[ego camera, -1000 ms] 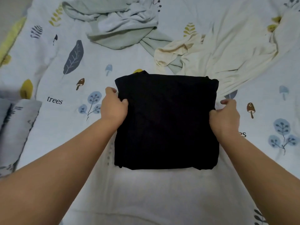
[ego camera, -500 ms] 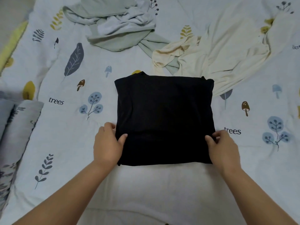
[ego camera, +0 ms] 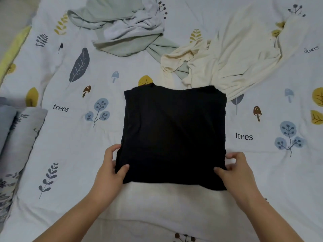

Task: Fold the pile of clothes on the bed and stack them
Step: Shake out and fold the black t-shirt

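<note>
Both forearms reach forward from the bottom edge of the view, converging on a folded black garment (ego camera: 174,133) that lies flat in the middle of the bed (ego camera: 70,154). The left hand (ego camera: 111,170) grips the garment's near left corner: its thumb lies on top of the cloth while the fingers curl around the side edge, their tips partly hidden by the fabric. The right hand (ego camera: 236,172) grips the near right corner in the same way, thumb pressed onto the top surface and fingers wrapped beside the edge. Both wrists are roughly straight, palms turned inward toward each other.

The garment forms a rough square, its near edge resting on a white cloth (ego camera: 166,203) spread below it. Beyond it, at the far side of the bed, a crumpled pale green garment (ego camera: 122,32) lies on the left and a loose cream garment (ego camera: 244,55) on the right, their ends touching. A patterned pillow (ego camera: 19,133) sits at the left edge.
</note>
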Demonstrator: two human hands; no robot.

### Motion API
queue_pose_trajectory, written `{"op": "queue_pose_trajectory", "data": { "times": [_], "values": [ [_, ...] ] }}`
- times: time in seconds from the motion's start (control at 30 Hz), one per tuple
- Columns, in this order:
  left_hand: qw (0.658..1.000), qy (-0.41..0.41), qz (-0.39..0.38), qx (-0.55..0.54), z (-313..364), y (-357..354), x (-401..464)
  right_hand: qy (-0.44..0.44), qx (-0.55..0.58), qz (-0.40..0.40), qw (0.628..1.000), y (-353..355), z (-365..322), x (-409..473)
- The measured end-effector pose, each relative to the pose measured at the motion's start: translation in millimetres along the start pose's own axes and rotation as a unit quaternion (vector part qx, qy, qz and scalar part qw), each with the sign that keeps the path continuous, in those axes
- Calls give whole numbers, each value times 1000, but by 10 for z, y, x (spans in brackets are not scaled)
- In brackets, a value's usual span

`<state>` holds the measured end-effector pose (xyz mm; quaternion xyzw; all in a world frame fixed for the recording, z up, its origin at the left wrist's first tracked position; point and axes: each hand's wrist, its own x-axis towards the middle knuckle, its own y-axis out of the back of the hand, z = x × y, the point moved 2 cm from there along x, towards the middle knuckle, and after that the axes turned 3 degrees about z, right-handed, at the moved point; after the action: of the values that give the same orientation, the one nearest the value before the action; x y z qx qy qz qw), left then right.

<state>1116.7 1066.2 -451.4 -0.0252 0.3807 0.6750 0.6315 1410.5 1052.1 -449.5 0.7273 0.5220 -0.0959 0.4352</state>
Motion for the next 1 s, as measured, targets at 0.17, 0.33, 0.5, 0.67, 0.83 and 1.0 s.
{"op": "queue_pose_trajectory", "data": {
  "times": [0.17, 0.33, 0.5, 0.67, 0.83, 1.0],
  "values": [
    [996, 42, -82, -16, -300, 148, -431, -88, 30, -62, 994, 126, 348, -294],
    [987, 86, -121, -58, -310, 166, -486, -129, 73, -111, 983, 172, 389, -338],
    [978, 90, -101, -158, 66, 251, -212, -135, 155, -141, 968, 317, 37, -203],
    [939, 144, -38, -310, 521, 244, 387, -173, 356, -86, 914, 341, -484, 183],
    [956, 124, 20, -266, 645, 62, 790, -39, 223, -2, 974, 243, -626, 560],
    [976, 1, 174, 133, 532, -171, 808, 100, -104, 83, 986, -36, -514, 689]
  ]
}}
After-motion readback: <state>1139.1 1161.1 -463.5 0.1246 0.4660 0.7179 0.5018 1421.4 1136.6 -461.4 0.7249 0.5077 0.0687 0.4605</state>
